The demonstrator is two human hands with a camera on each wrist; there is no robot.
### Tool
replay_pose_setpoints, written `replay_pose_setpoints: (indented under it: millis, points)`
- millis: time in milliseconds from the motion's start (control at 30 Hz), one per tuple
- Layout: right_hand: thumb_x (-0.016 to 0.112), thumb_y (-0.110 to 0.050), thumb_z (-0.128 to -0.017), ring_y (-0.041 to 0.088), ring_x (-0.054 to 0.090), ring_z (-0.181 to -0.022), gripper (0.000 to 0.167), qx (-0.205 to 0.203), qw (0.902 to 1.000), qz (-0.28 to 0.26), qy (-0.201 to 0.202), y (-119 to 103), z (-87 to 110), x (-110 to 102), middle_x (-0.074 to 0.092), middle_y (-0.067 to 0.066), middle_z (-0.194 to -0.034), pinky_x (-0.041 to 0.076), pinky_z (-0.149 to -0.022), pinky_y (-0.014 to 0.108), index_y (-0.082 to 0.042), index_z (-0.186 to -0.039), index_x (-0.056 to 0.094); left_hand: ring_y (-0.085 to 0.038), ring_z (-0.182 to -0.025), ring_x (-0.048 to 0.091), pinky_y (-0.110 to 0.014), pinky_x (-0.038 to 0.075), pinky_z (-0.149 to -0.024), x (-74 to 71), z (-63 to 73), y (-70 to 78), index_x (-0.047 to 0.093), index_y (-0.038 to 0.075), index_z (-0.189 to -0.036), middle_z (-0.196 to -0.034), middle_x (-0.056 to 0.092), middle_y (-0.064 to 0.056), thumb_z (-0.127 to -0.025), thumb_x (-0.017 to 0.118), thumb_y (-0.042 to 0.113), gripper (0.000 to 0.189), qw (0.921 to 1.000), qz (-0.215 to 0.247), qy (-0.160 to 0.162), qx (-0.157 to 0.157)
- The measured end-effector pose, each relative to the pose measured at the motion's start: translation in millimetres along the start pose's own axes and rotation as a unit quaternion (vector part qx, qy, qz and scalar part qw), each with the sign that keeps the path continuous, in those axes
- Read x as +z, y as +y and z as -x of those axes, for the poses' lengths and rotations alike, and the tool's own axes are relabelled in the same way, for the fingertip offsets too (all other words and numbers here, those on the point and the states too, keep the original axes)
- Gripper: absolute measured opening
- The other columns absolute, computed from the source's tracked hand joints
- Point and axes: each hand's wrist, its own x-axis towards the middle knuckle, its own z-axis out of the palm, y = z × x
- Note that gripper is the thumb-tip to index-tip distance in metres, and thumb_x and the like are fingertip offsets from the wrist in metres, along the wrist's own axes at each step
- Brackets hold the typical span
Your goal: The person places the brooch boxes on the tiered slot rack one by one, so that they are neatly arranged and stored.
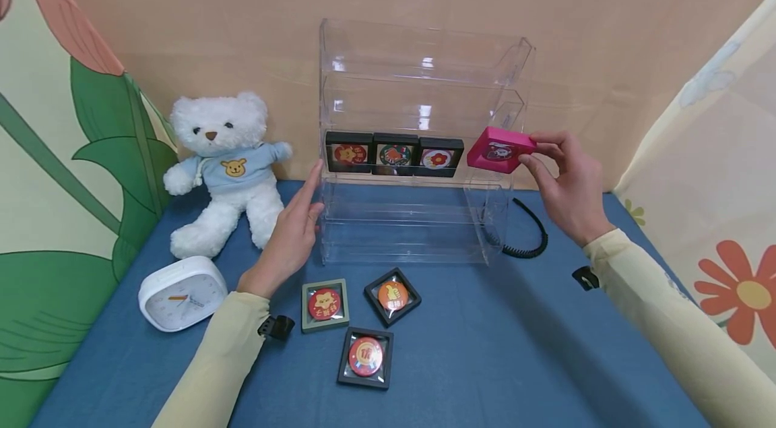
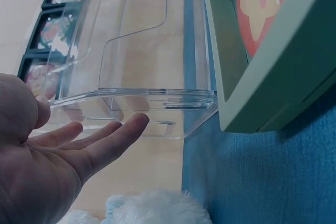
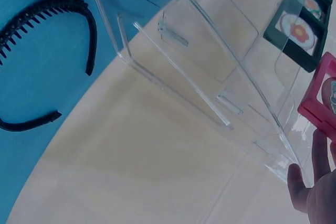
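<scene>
My right hand [image 1: 570, 189] pinches a pink square display frame [image 1: 498, 150] by its right edge, at the right end of the middle tier of a clear acrylic rack [image 1: 412, 212]. Three black frames [image 1: 395, 154] with round badges stand side by side on that tier, left of the pink one. With fingers extended, my left hand [image 1: 285, 239] is at the rack's left side. In the left wrist view, the left hand's fingers [image 2: 118, 142] are straight beside the clear side panel. The right wrist view shows the pink frame [image 3: 317, 100] at its edge, partly cut off.
A green frame [image 1: 325, 305] and two black frames [image 1: 392, 296] lie on the blue cloth in front of the rack. A white teddy bear [image 1: 227, 172] and a white clock [image 1: 183, 294] stand left. A black toothed headband [image 1: 539, 232] lies behind the rack's right side.
</scene>
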Motion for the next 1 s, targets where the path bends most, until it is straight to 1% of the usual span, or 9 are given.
replay_pose_setpoints:
  millis: [100,267,333,467,567,667,833,933,1000]
  points:
    - [0.070,-0.011,-0.096,0.028,0.065,-0.115,0.037,-0.006,1.0000,0.003,0.007,2,-5.1,2,0.065,0.008,-0.130,0.047,-0.096,0.022,-0.002,-0.129,0.056,-0.038,-0.126,0.053,-0.044,0.049,-0.077,-0.5,0.0,0.6,0.003,0.037,-0.163,-0.167,0.018,-0.007,-0.109,0.038,0.004,0.073,1.0000,0.000,-0.001,0.000]
    - [0.069,-0.015,-0.098,0.025,0.064,-0.117,0.037,-0.001,0.9999,0.009,0.010,4,-11.6,4,0.065,0.005,-0.130,0.046,-0.097,0.021,-0.005,-0.130,0.056,-0.037,-0.126,0.054,-0.043,0.050,-0.076,-0.5,-0.3,0.9,0.003,0.037,-0.164,-0.166,0.020,-0.009,-0.109,0.037,0.003,0.073,1.0000,0.002,-0.003,-0.003]
    - [0.068,-0.017,-0.098,0.024,0.063,-0.118,0.037,0.001,0.9999,0.010,0.010,4,-13.8,5,0.064,0.005,-0.131,0.046,-0.098,0.022,-0.006,-0.131,0.055,-0.036,-0.124,0.055,-0.043,0.050,-0.075,-0.4,-0.6,0.9,0.003,0.037,-0.164,-0.166,0.022,-0.010,-0.109,0.038,0.003,0.073,1.0000,0.002,-0.003,-0.003]
    - [0.067,-0.017,-0.099,0.023,0.062,-0.120,0.038,0.004,0.9999,0.007,0.012,6,-17.9,7,0.063,0.005,-0.132,0.045,-0.102,0.028,-0.006,-0.133,0.055,-0.035,-0.124,0.053,-0.043,0.049,-0.075,-0.4,-1.1,0.8,0.003,0.037,-0.163,-0.166,0.020,-0.008,-0.109,0.038,0.002,0.074,1.0000,0.003,-0.004,-0.003]
    - [0.067,-0.016,-0.099,0.022,0.061,-0.120,0.038,0.004,0.9999,0.006,0.012,7,-20.4,8,0.063,0.005,-0.132,0.045,-0.102,0.028,-0.006,-0.133,0.054,-0.034,-0.123,0.054,-0.043,0.049,-0.075,-0.5,-1.0,0.7,0.003,0.037,-0.163,-0.166,0.022,-0.010,-0.109,0.038,0.002,0.074,1.0000,0.001,-0.003,-0.003]
    - [0.068,-0.015,-0.098,0.022,0.062,-0.120,0.039,-0.003,0.9999,0.008,0.013,8,-21.9,10,0.064,0.006,-0.131,0.045,-0.102,0.027,-0.005,-0.133,0.054,-0.034,-0.119,0.055,-0.042,0.049,-0.074,-0.8,-0.8,0.9,0.003,0.038,-0.163,-0.164,0.025,-0.012,-0.109,0.038,0.002,0.074,1.0000,-0.001,-0.002,-0.006]
    - [0.068,-0.012,-0.097,0.022,0.061,-0.119,0.038,-0.025,0.9994,0.015,0.017,11,-24.3,14,0.064,0.008,-0.130,0.046,-0.103,0.033,-0.004,-0.132,0.055,-0.037,-0.123,0.054,-0.043,0.049,-0.076,-0.6,-1.3,0.5,0.003,0.037,-0.163,-0.165,0.022,-0.010,-0.109,0.038,0.003,0.073,1.0000,0.000,-0.003,-0.008]
    - [0.067,-0.011,-0.097,0.023,0.060,-0.119,0.038,-0.027,0.9994,0.018,0.014,11,-25.9,15,0.064,0.009,-0.130,0.046,-0.104,0.037,-0.003,-0.132,0.055,-0.039,-0.126,0.052,-0.044,0.048,-0.077,-0.5,-1.5,0.5,0.004,0.036,-0.164,-0.166,0.020,-0.008,-0.109,0.038,0.003,0.073,1.0000,0.001,-0.002,-0.005]
    - [0.067,-0.011,-0.097,0.023,0.060,-0.119,0.037,-0.027,0.9994,0.020,0.010,11,-26.6,16,0.063,0.010,-0.129,0.046,-0.103,0.038,-0.004,-0.132,0.055,-0.039,-0.126,0.052,-0.044,0.049,-0.076,-0.3,-1.4,0.9,0.004,0.036,-0.164,-0.166,0.021,-0.009,-0.108,0.038,0.002,0.073,1.0000,0.000,-0.002,-0.005]
